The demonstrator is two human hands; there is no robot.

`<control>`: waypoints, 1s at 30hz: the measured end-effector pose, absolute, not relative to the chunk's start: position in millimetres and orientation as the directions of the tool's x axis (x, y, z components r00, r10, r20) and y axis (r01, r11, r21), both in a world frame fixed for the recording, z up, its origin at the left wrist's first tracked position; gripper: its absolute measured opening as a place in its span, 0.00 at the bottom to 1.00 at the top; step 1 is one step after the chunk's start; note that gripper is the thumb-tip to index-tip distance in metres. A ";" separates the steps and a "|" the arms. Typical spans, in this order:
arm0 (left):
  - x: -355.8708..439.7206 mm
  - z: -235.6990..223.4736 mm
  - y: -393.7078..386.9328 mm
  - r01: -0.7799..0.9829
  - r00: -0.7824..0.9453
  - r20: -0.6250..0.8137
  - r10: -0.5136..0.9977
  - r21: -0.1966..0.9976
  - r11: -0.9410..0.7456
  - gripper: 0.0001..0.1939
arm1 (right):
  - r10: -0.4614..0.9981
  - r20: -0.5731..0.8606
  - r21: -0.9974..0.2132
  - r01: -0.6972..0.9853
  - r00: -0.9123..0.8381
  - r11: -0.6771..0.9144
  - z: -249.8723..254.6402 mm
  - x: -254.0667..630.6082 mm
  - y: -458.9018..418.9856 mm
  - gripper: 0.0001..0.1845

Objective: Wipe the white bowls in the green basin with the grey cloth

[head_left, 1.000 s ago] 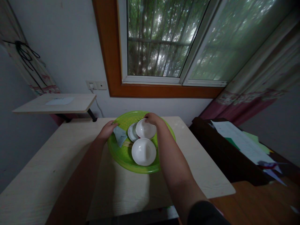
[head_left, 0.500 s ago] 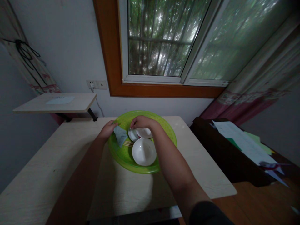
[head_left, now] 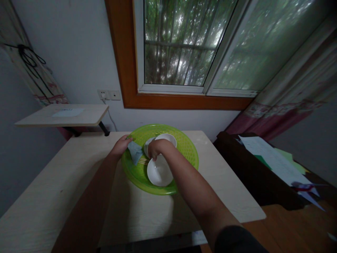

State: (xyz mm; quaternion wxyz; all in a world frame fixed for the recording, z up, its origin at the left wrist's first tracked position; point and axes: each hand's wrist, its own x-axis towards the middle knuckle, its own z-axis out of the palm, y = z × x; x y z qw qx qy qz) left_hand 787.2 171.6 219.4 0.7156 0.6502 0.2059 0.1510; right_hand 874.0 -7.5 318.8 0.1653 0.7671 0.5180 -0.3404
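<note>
A round green plastic basin (head_left: 185, 154) sits on the table. My left hand (head_left: 122, 144) is closed on its left rim, beside a grey-blue cloth (head_left: 135, 153) draped inside. My right hand (head_left: 158, 147) reaches into the basin, its fingers closed on the upper rim of the front white bowl (head_left: 159, 173). A second white bowl (head_left: 168, 138) stands behind that hand. Partly hidden by the fingers, a small white dish (head_left: 146, 144) lies to the left. Wooden chopsticks (head_left: 143, 161) rest between the cloth and the front bowl.
The pale wooden table (head_left: 147, 214) has a raised shelf (head_left: 65, 121) with a paper label at the back left. A window (head_left: 189, 45) and wall stand behind. On the right, a dark cabinet (head_left: 244, 175) carries papers (head_left: 273, 158) and scissors (head_left: 305, 186).
My right hand has come down and nearer from the back dishes to the front bowl, which has shifted slightly left. The back bowl is more exposed. My left hand has stayed put.
</note>
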 end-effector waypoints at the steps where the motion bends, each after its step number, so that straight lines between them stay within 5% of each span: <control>1: 787.3 220.0 171.5 0.054 0.869 -0.100 0.484 0.993 0.108 0.26 | 0.667 -0.697 -0.089 0.892 0.263 -0.444 317.4 872.8 -6.2 0.22; 6: 786.5 222.6 170.3 0.057 0.864 -0.104 0.493 0.992 0.110 0.25 | 0.642 -0.677 -0.069 0.837 0.360 -0.542 311.1 866.0 -1.2 0.25; 15: 787.3 221.5 169.7 0.065 0.855 -0.101 0.509 0.994 0.087 0.25 | 0.800 -0.576 -0.171 0.933 0.167 -0.318 310.0 877.3 -2.6 0.24; 23: 789.6 219.0 172.0 0.032 0.863 -0.080 0.499 0.994 0.104 0.25 | 0.925 -0.228 -0.463 0.802 0.303 -0.377 300.5 899.1 -5.6 0.16; 30: 788.2 223.3 169.5 0.024 0.857 -0.086 0.509 0.992 0.126 0.28 | 0.874 0.077 -0.478 0.787 0.481 -0.391 286.5 912.4 1.3 0.16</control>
